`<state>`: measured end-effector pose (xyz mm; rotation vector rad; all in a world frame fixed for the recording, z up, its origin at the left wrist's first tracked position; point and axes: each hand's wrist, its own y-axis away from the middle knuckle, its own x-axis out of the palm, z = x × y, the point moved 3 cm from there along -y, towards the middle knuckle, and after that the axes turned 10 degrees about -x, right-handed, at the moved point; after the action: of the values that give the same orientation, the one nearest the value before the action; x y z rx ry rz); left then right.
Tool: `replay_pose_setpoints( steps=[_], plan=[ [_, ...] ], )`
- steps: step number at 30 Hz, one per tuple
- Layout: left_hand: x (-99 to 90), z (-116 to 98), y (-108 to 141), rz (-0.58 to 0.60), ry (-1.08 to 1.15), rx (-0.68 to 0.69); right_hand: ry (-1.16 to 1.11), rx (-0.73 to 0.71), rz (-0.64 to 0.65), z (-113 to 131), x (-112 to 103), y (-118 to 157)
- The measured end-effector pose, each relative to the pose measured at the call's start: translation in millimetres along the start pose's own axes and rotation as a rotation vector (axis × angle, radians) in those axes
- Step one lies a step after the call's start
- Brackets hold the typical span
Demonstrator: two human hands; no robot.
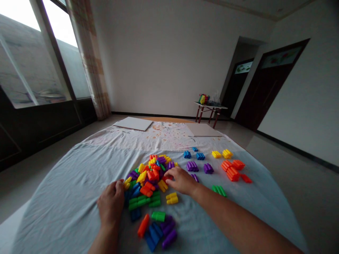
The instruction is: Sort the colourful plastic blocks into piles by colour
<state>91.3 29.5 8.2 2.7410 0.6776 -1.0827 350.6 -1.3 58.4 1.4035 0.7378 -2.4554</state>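
Observation:
A mixed pile of coloured plastic blocks (148,178) lies on a pale cloth (66,197) in front of me. My left hand (111,203) rests at the pile's left edge, fingers curled against a yellow block; whether it grips one I cannot tell. My right hand (181,180) reaches onto the pile's right side, fingertips down on the blocks. To the right lie sorted groups: blue blocks (197,155), purple blocks (197,166), yellow blocks (222,153), orange blocks (234,170) and a green block (219,190).
Two flat white boards (134,123) (202,129) lie at the cloth's far end. A small red-legged table (209,107) with a few items on it stands by the far wall near dark doors (267,88). Windows run along the left.

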Motion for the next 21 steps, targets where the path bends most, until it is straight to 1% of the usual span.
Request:
replay_pose_setpoints(
  steps=[2, 4, 7, 9, 11, 13, 16, 18, 21],
  plan=[
    [-0.3, -0.5, 0.8, -0.007, 0.000, 0.003, -0.027, -0.006, -0.015, 6.5, -0.6, -2.1],
    [-1.1, -1.5, 2.2, -0.015, -0.002, 0.004, -0.056, -0.044, -0.020, 17.5, 3.4, -4.0],
    [-2.2, -3.2, 4.3, -0.028, -0.010, 0.003, -0.070, -0.115, 0.011, 35.1, 16.5, -5.9],
    [-2.4, -3.5, 5.0, -0.031, -0.014, 0.002, -0.059, -0.163, 0.036, 42.6, 25.5, -5.8],
    [-2.2, -2.9, 5.1, -0.027, -0.013, 0.004, -0.032, -0.197, 0.056, 44.9, 31.0, -4.3],
    [-1.9, -2.3, 4.9, -0.021, -0.011, 0.009, 0.013, -0.197, 0.088, 43.1, 32.2, -1.5],
    [-1.8, -2.2, 4.5, -0.017, -0.014, 0.008, 0.081, -0.148, 0.119, 39.6, 27.1, 4.4],
    [-1.7, -2.8, 4.4, -0.016, -0.018, 0.002, 0.095, -0.123, 0.103, 40.5, 22.7, 8.5],
    [-2.0, -3.9, 4.5, -0.009, -0.023, -0.001, 0.075, -0.143, 0.112, 46.1, 23.4, 13.0]
  ],
)
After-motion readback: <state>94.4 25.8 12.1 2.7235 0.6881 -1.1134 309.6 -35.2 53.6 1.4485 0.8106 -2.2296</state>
